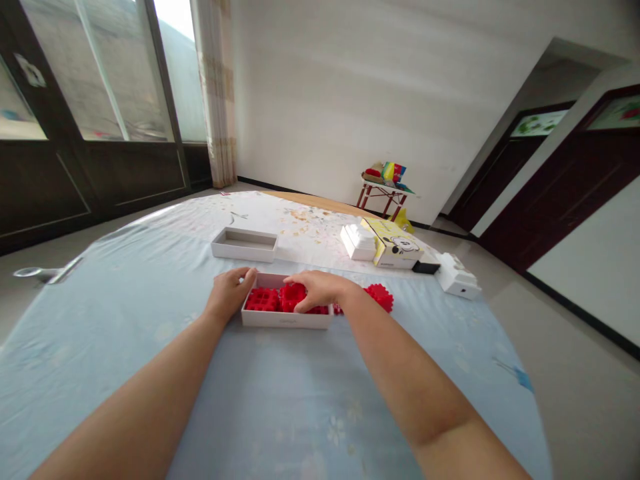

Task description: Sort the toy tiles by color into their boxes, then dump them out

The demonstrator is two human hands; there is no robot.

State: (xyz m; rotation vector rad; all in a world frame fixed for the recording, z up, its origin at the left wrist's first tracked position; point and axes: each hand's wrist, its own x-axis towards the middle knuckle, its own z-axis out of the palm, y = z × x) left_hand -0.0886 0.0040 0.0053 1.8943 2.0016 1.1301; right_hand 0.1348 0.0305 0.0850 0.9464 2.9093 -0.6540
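Observation:
A white open box [286, 321] stands in front of me on the table, with red plastic building pieces [263, 300] inside it. My left hand [231, 291] grips the box at its far left corner, fingers on the rim. Reaching over the right part of the box, my right hand [320, 289] has its thumb and fingers closed around a red plastic piece [291, 297]. Part of that piece is hidden by the fingers. Just right of the box, partly behind my right forearm, lie more red pieces [381, 297] with toothed edges.
Behind the box sits a second white open box or lid [245, 251]. Farther right are a white box [359, 241], a yellow cartoon box [395, 243], a black item [427, 263] and another white box [457, 276]. A blue cloth [280, 400] covers the table.

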